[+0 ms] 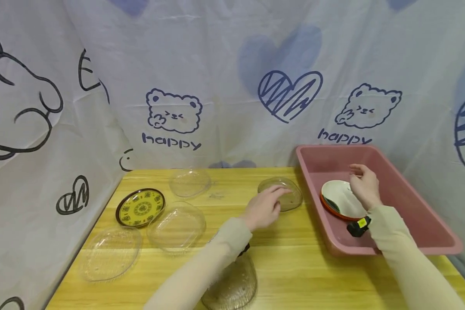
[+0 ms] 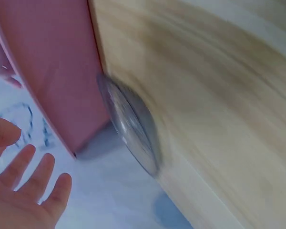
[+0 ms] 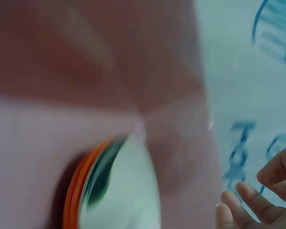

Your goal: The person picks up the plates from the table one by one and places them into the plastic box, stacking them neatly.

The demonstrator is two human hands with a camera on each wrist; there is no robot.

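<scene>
My left hand [image 1: 264,207] is above the table, over the near edge of a smoky clear plate [image 1: 284,199] beside the tub. Its fingers are spread and hold nothing in the left wrist view. My right hand [image 1: 365,185] hovers inside the pink tub [image 1: 410,211], over a stack topped by a white plate [image 1: 342,196] with a green leaf pattern and orange edges below. In the right wrist view the fingers [image 3: 257,202] are loosely bent with nothing between them, apart from the stack [image 3: 128,191].
On the left lie a yellow patterned plate [image 1: 141,208] with a dark rim and several clear plates, among them one at the front left [image 1: 112,254]. Another smoky clear plate [image 1: 232,286] lies partly under my left forearm. A printed cloth [image 1: 224,86] hangs behind the wooden table.
</scene>
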